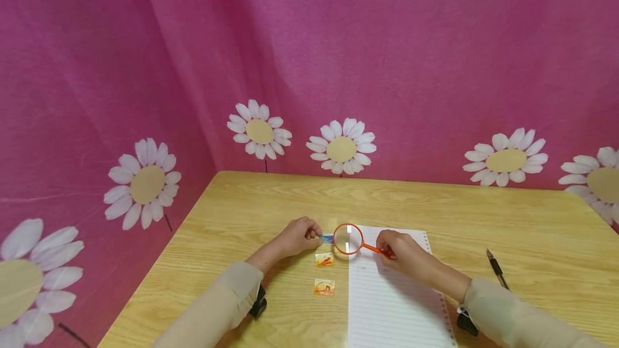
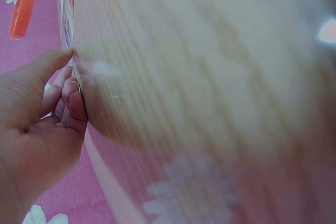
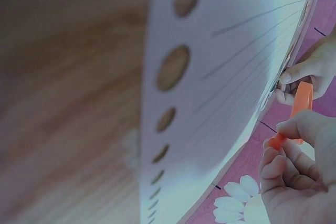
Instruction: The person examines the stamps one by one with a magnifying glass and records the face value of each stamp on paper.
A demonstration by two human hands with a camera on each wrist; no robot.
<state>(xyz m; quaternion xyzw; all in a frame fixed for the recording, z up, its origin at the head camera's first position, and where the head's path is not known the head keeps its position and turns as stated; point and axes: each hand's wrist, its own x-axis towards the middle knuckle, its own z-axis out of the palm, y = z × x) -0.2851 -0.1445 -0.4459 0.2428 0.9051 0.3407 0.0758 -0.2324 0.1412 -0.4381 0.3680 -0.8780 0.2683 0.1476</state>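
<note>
In the head view my right hand pinches the handle of a red magnifying glass. Its round lens frame is over the left edge of a lined sheet, close beside a small blue stamp. The stamp's left end is between the thumb and fingers of my left hand, low at the tabletop. The left wrist view shows these fingers curled at the table surface. Two orange-and-yellow stamps, an upper stamp and a lower stamp, lie nearer me.
A black pen lies on the wooden table, right of the sheet, partly hidden by the right sleeve. Round holes run down the sheet's right edge. A pink curtain with white daisies hangs behind and to the left of the table.
</note>
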